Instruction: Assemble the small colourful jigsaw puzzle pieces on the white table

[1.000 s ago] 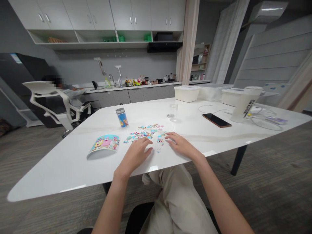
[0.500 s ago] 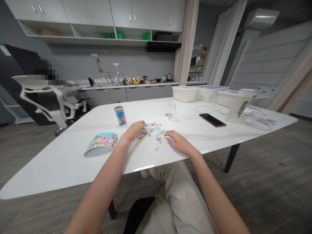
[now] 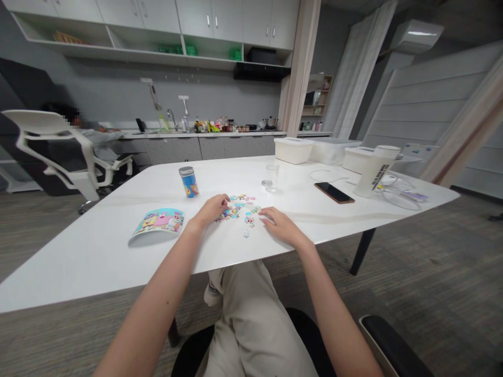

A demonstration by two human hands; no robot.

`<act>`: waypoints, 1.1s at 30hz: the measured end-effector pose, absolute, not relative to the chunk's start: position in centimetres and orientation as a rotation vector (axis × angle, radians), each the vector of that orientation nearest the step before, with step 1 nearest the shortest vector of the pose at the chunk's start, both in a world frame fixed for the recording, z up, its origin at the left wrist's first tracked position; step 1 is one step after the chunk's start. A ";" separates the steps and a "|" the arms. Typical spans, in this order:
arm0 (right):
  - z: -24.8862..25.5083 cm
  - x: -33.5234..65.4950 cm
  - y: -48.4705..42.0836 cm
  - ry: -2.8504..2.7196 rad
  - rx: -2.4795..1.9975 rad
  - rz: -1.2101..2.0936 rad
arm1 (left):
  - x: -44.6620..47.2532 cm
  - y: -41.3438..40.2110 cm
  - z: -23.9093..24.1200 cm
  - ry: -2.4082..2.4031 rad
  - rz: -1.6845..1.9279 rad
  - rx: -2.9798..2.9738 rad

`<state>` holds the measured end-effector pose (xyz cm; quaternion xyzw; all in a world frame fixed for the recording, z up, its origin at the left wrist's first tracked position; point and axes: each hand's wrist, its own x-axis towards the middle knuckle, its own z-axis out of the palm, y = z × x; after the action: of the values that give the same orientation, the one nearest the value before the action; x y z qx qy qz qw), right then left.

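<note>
Small colourful jigsaw puzzle pieces (image 3: pixel 233 211) lie loosely spread on the white table (image 3: pixel 226 248) between my hands. My left hand (image 3: pixel 211 210) rests at the left edge of the pile, fingers bent and a little apart, fingertips over or against some pieces. On the other side, my right hand (image 3: pixel 281 226) lies with fingers stretched toward a small cluster of pieces (image 3: pixel 249 219), holding nothing that shows. One loose piece (image 3: pixel 246 234) sits nearer the table's front edge. A curved cartoon picture sheet (image 3: pixel 157 224) lies left of my left forearm.
Behind the pile stand a blue cartoon canister (image 3: pixel 189 182) with a grey lid and a clear container (image 3: pixel 272 178) beside a round lid (image 3: pixel 267 184). Farther right are a phone (image 3: pixel 334 192), a large cup (image 3: pixel 377 172), cables and white bins (image 3: pixel 294 151). A person (image 3: pixel 102 141) sits beyond the table's left side.
The view has turned slightly, so the table and its things appear a little farther left. Both hands stay beside the pieces, with little visible movement of their own.
</note>
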<state>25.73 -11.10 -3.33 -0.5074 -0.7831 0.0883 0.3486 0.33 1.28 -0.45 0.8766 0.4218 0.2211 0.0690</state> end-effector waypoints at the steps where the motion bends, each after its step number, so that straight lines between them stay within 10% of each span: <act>1: -3.3 25.7 -11.1 -2.025 -1.319 0.233 | 0.1 1.3 -0.5 1.237 0.712 2.582; 33: -3.0 25.5 -11.2 -2.007 -1.352 0.204 | 3.0 -2.4 0.9 0.798 0.520 1.874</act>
<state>25.53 -11.24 -3.05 -0.5218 -0.7743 0.0788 0.3492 2.98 -2.41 0.89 0.7737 0.3296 0.2148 0.4966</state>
